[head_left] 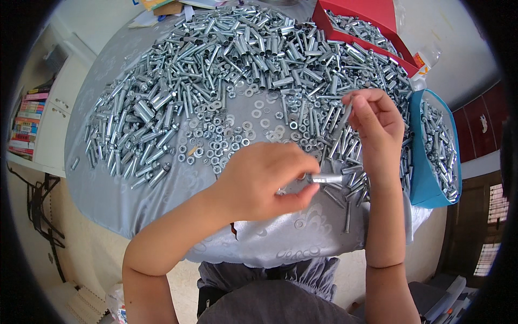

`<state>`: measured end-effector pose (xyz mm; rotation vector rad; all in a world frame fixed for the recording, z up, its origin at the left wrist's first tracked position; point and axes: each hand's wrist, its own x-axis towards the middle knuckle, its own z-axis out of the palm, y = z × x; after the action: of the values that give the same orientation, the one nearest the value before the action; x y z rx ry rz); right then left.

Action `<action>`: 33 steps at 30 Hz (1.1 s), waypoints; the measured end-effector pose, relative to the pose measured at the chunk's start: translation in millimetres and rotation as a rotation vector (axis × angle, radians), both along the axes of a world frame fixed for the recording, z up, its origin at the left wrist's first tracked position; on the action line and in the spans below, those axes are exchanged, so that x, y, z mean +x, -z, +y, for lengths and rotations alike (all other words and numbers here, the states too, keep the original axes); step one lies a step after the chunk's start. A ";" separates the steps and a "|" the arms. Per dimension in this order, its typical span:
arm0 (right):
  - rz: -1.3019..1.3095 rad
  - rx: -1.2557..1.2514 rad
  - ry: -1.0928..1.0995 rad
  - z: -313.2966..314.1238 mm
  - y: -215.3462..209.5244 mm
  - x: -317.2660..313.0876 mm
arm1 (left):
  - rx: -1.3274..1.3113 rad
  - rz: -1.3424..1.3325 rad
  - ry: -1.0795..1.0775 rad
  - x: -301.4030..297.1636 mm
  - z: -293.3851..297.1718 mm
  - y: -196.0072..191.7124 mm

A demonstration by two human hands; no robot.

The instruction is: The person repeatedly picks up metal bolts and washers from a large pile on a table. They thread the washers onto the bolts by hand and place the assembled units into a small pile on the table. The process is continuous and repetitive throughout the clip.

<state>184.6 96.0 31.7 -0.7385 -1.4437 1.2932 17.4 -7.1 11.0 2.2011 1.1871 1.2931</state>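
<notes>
My left hand [270, 175] is closed in a pinch on a short silvery metal sleeve [328, 178], which points to the right above the near side of the table. A small ring-like piece shows between the fingertips at the sleeve's end. Farther right and higher, my right hand [377, 121] pinches a slim metal bolt [347, 112] between thumb and fingers, its lower end slanting down to the left. The bolt and the sleeve are apart. Beyond my left hand lie loose nuts [216, 146] and flat washers [259, 104].
A large heap of metal sleeves [253, 46] spreads across the cloth-covered table [102, 200]. Anchor bolts [145, 124] lie at left, more loose bolts [350, 146] at right. A red box [410, 66] and a blue box [418, 156], both holding hardware, stand on the right.
</notes>
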 end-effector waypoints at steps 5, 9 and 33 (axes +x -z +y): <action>0.283 -0.104 -0.155 3.1 3.8 2.5 | -0.030 -0.234 0.013 -5.3 7.3 6.1; 0.320 -0.124 -0.331 -0.4 6.7 1.3 | -0.163 -0.179 -0.054 -2.6 5.0 5.2; -0.016 0.130 -0.450 -24.2 5.5 -11.4 | -0.256 -0.264 -0.204 -0.3 4.6 9.5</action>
<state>173.3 71.8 26.2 -0.3457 -1.7527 1.5113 17.1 -2.4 1.5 1.7079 1.4086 1.3713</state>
